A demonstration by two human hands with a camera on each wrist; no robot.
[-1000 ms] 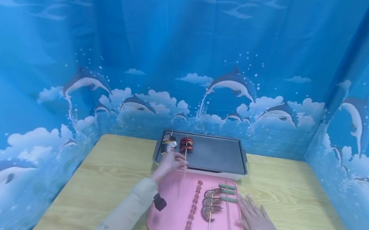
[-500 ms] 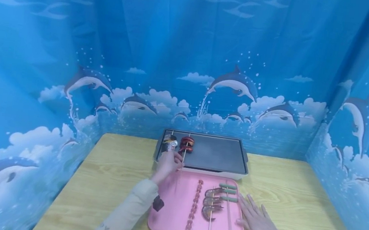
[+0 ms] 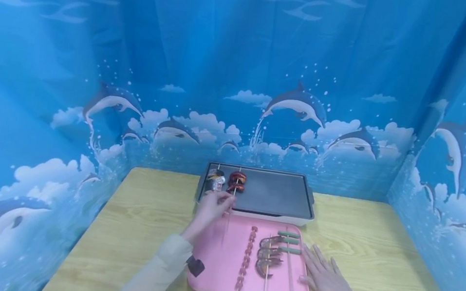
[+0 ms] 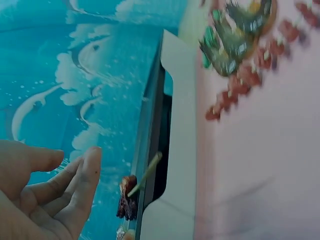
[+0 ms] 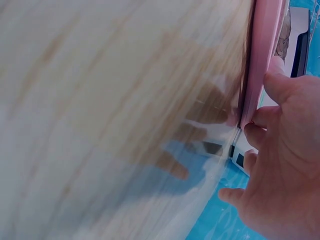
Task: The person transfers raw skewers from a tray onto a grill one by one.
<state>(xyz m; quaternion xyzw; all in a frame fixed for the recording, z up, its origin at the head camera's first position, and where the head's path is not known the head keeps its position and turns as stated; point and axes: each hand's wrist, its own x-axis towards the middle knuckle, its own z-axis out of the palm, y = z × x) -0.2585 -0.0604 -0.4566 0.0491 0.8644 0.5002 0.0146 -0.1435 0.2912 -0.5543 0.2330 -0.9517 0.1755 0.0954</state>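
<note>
My left hand (image 3: 210, 211) is over the front edge of the black griddle (image 3: 275, 195), its thumb and fingers apart. In the left wrist view nothing lies between those fingers, and the stick end of a skewer of dark red glazed pieces (image 4: 128, 197) stands apart from them. That skewer lies on the griddle's left part, beside another skewer bearing a silvery piece (image 3: 216, 181). My right hand (image 3: 327, 281) has its fingers spread at the right rim of the pink tray (image 3: 215, 281); the right wrist view shows the thumb at the rim.
On the tray lie a skewer of small red pieces (image 3: 246, 260), a shrimp skewer (image 3: 269, 256) and a skewer of green pieces (image 3: 289, 241). Their sticks overhang the tray's front edge onto the wooden table (image 3: 114, 238). A blue dolphin curtain (image 3: 243, 68) stands behind the griddle.
My left hand has let go of the stick of the dark red skewer and drawn slightly back. My right hand stays at the tray's rim.
</note>
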